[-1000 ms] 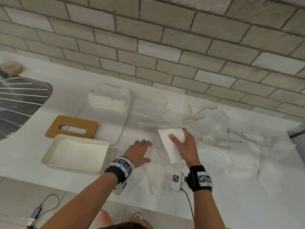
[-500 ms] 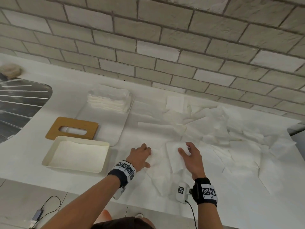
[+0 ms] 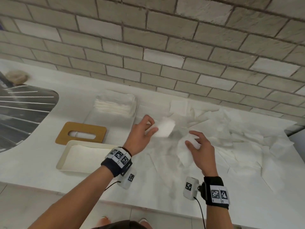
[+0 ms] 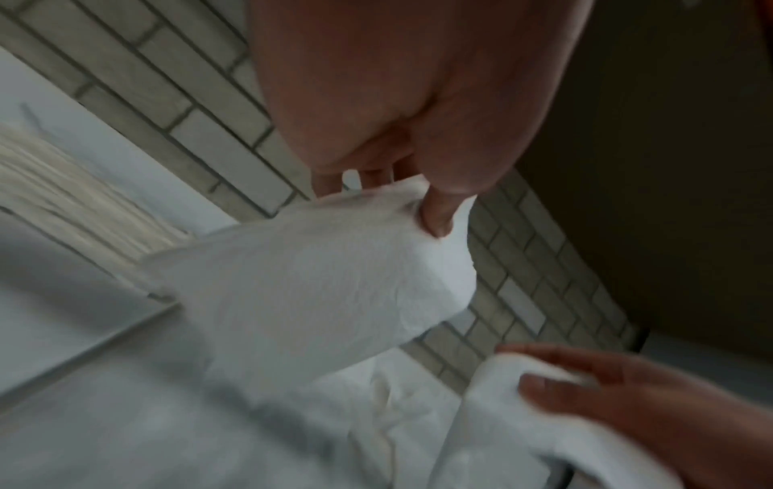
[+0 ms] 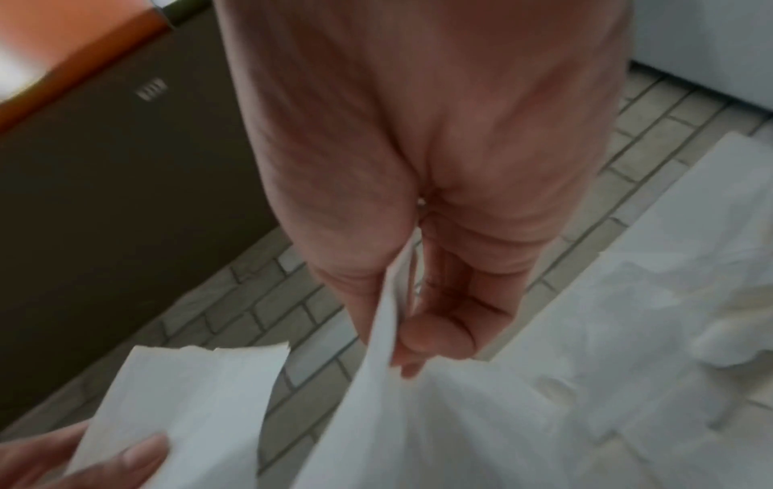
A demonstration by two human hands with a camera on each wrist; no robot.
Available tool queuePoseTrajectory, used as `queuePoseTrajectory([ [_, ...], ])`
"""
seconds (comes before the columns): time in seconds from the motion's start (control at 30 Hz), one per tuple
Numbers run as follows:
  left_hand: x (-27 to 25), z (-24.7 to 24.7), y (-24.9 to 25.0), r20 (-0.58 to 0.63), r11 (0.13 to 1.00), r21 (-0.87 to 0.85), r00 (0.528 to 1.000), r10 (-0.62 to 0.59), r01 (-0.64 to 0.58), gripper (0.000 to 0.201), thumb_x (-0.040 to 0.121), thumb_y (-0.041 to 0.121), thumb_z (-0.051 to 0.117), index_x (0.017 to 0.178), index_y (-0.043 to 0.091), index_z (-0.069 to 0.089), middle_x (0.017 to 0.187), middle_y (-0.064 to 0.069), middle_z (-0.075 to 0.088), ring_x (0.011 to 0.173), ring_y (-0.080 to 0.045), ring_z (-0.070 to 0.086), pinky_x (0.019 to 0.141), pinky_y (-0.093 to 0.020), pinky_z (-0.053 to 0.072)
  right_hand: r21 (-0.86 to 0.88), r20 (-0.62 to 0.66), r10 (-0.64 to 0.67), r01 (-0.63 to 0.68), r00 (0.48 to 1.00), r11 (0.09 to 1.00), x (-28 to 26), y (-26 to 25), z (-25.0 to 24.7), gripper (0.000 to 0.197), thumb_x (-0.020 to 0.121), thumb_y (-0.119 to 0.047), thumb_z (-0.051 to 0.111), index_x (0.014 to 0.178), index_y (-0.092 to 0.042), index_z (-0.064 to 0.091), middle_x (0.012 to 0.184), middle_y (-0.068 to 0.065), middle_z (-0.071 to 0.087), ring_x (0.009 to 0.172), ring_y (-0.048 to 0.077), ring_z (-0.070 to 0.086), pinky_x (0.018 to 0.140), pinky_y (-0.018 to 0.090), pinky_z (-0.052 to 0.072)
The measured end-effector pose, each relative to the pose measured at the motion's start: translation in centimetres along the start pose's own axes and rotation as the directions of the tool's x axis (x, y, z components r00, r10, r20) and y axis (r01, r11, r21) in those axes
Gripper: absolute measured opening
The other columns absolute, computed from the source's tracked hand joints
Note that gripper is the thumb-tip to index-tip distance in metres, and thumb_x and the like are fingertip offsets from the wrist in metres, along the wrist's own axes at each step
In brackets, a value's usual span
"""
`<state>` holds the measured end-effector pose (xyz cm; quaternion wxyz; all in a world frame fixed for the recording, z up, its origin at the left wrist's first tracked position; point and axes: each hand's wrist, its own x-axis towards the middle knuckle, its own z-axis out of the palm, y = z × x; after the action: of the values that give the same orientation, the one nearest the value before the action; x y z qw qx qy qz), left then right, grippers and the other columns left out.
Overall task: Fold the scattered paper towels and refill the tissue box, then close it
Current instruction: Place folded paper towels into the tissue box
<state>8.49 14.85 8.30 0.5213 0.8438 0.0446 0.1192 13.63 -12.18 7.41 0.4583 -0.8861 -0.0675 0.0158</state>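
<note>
Above the white counter (image 3: 41, 164), the left hand (image 3: 142, 131) holds a folded paper towel (image 3: 164, 129) lifted clear of the surface, thumb pinching it against the curled fingers (image 4: 437, 215). Just to its right, the right hand (image 3: 200, 149) pinches another paper towel (image 3: 184, 151) between thumb (image 5: 435, 334) and fingers, its lower part trailing down onto the scattered paper towels (image 3: 239, 134) that cover the right half of the counter. Off to the left sits the open cream tissue box (image 3: 63, 160), shallow and tray-like, with its wooden slotted lid (image 3: 62, 136) lying just behind it. Behind those, near the brick wall (image 3: 165, 38), a stack of folded towels (image 3: 113, 104) rests on a white tray (image 3: 92, 116). A metal sink drainer (image 3: 21, 113) shows at the far left.
</note>
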Motion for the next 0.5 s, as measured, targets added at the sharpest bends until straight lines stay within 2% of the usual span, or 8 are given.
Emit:
queuePoseTrajectory([
  [0.07, -0.1, -3.5, 0.9, -0.095, 0.995, -0.1, 0.995, -0.035, 0.025, 0.026, 0.099, 0.026, 0.074, 0.116, 0.026, 0.055, 0.095, 0.009, 0.075, 0.082, -0.002, 0.07, 0.071, -0.021, 0.055, -0.011, 0.07, -0.042, 0.042, 0.997, 0.999, -0.9, -2.9, 1.5, 0.039, 0.097, -0.027, 0.08, 0.13, -0.04, 0.064, 0.113, -0.015, 0.07, 0.108, -0.003, 0.061, 0.08, 0.004, 0.042],
  [0.13, -0.6, -7.6, 1.1, -0.193, 0.991, -0.135, 0.981, -0.03, 0.004, 0.027, 0.097, 0.024, 0.077, 0.12, 0.022, 0.063, 0.103, 0.014, 0.077, 0.092, -0.002, 0.074, 0.078, -0.029, 0.062, -0.007, 0.212, -0.073, 0.076, 0.975, 0.997, -2.3, -6.5, 3.9, 0.039, 0.096, -0.029, 0.081, 0.127, -0.042, 0.062, 0.116, -0.017, 0.07, 0.107, -0.011, 0.059, 0.077, 0.002, 0.043],
  [0.2, -1.5, -12.0, 0.9, -0.292, 0.993, -0.113, 0.956, -0.013, -0.021, 0.023, 0.096, 0.024, 0.078, 0.117, 0.017, 0.069, 0.104, 0.015, 0.078, 0.093, -0.003, 0.075, 0.081, -0.034, 0.063, 0.024, 0.38, -0.124, 0.125, 0.917, 0.992, -4.3, -10.7, 7.1, 0.039, 0.096, -0.034, 0.081, 0.127, -0.046, 0.061, 0.124, -0.026, 0.067, 0.111, -0.011, 0.058, 0.081, 0.004, 0.044],
  [0.27, -2.7, -16.5, 0.6, -0.383, 0.995, -0.099, 0.923, -0.025, -0.014, 0.024, 0.096, 0.025, 0.078, 0.116, 0.014, 0.073, 0.105, 0.012, 0.078, 0.092, -0.003, 0.076, 0.08, -0.035, 0.064, 0.115, 0.493, -0.18, 0.141, 0.851, 0.983, -6.2, -14.8, 10.5, 0.04, 0.096, -0.037, 0.081, 0.128, -0.048, 0.061, 0.127, -0.038, 0.062, 0.114, -0.013, 0.058, 0.086, 0.005, 0.045],
  [0.33, -4.1, -21.1, -0.2, -0.453, 0.997, -0.074, 0.891, -0.035, 0.002, 0.024, 0.097, 0.028, 0.077, 0.117, 0.014, 0.074, 0.105, 0.009, 0.078, 0.092, -0.004, 0.076, 0.08, -0.035, 0.064, 0.265, 0.527, -0.236, 0.106, 0.816, 0.958, -7.4, -18.4, 13.6, 0.04, 0.095, -0.034, 0.082, 0.13, -0.045, 0.064, 0.129, -0.035, 0.064, 0.114, -0.008, 0.063, 0.089, 0.012, 0.052],
  [0.4, -5.9, -25.5, -1.3, -0.501, 0.999, -0.035, 0.864, -0.043, 0.029, 0.027, 0.098, 0.036, 0.076, 0.118, 0.018, 0.074, 0.107, 0.007, 0.079, 0.095, -0.011, 0.077, 0.081, -0.042, 0.064, 0.381, 0.502, -0.256, 0.055, 0.826, 0.923, -8.0, -20.7, 16.1, 0.042, 0.094, -0.035, 0.084, 0.131, -0.042, 0.065, 0.134, -0.025, 0.066, 0.118, 0.003, 0.065, 0.094, 0.029, 0.059],
  [0.43, -6.8, -27.5, -2.0, -0.518, 0.999, -0.02, 0.854, -0.049, 0.046, 0.029, 0.098, 0.04, 0.075, 0.119, 0.021, 0.073, 0.109, 0.007, 0.078, 0.097, -0.014, 0.076, 0.084, -0.045, 0.064, 0.412, 0.472, -0.253, 0.043, 0.844, 0.91, -8.2, -21.4, 17.1, 0.043, 0.093, -0.037, 0.085, 0.13, -0.042, 0.065, 0.136, -0.024, 0.065, 0.12, 0.004, 0.065, 0.097, 0.033, 0.059],
  [0.5, -8.4, -30.5, -3.4, -0.541, 0.997, 0.01, 0.839, -0.055, 0.072, 0.03, 0.099, 0.041, 0.073, 0.124, 0.024, 0.069, 0.113, 0.011, 0.077, 0.102, -0.016, 0.075, 0.087, -0.05, 0.063, 0.423, 0.405, -0.213, 0.024, 0.889, 0.906, -8.3, -21.6, 19.0, 0.043, 0.091, -0.037, 0.087, 0.127, -0.041, 0.063, 0.132, -0.026, 0.065, 0.115, 0.0, 0.066, 0.096, 0.029, 0.056],
])
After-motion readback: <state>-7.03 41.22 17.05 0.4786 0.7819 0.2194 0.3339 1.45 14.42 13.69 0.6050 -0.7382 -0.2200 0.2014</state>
